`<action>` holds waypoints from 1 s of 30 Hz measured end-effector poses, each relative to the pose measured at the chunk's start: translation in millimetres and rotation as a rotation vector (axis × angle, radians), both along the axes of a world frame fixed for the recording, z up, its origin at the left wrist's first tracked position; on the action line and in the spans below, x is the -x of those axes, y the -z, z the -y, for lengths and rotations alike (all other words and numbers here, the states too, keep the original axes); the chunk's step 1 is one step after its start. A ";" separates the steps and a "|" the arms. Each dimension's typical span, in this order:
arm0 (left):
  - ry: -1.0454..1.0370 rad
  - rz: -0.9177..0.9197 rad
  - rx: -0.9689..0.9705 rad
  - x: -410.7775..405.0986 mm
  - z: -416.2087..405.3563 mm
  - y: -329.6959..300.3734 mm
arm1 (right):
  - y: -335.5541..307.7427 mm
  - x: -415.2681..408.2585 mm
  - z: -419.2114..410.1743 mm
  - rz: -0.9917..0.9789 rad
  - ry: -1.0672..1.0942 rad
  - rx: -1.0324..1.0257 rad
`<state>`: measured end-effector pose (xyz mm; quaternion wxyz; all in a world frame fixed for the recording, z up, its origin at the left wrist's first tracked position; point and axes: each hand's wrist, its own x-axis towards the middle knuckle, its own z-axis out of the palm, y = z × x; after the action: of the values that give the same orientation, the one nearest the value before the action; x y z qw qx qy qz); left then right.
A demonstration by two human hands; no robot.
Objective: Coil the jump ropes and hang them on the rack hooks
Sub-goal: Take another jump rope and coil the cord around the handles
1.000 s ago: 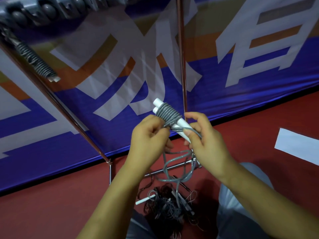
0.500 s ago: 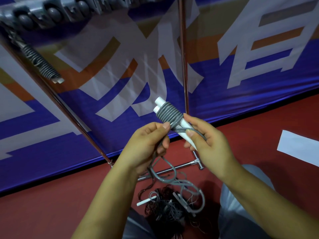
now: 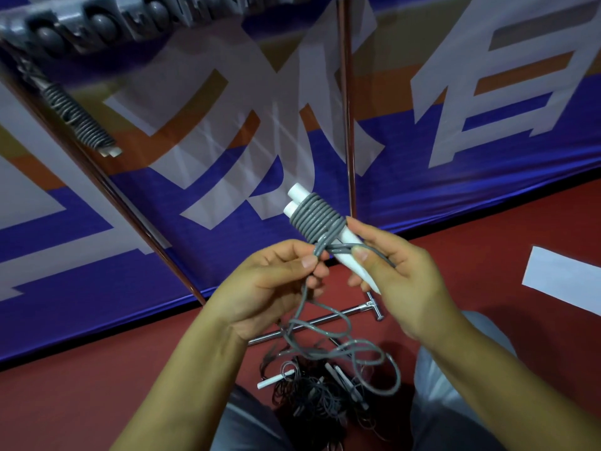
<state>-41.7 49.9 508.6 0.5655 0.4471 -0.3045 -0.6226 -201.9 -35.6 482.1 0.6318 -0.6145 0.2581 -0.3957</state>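
Nearest, at six o'clock, a tangle of ropes (image 3: 312, 398) lies on the red floor (image 3: 81, 402) between the person's knees, one white handle (image 3: 274, 379) poking out at its nine o'clock edge. Above it the left hand (image 3: 270, 288) pinches the loose grey cord (image 3: 328, 340) between thumb and curled fingers, and slack loops hang from there down to the tangle. At three o'clock from it, just beside, the right hand (image 3: 400, 278) grips the two white handles of the jump rope (image 3: 320, 222), thumb pressed on a strand of cord; the wound coils point toward eleven o'clock. Behind the hands stands the rack (image 3: 345, 118), its chrome foot (image 3: 341, 315) on the floor. At ten o'clock a coiled rope (image 3: 81, 122) already hangs from the rack's hooks (image 3: 107, 24). Farthest is the blue banner (image 3: 455, 177).
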 end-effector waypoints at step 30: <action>-0.132 0.076 0.095 -11.0 -13.0 4.8 | -28.1 13.3 21.0 0.325 -0.442 -0.411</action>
<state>-30.7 62.9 503.8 0.6140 0.4622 -0.3249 -0.5513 -215.2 -56.7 510.2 0.8457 -0.4443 0.0892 -0.2818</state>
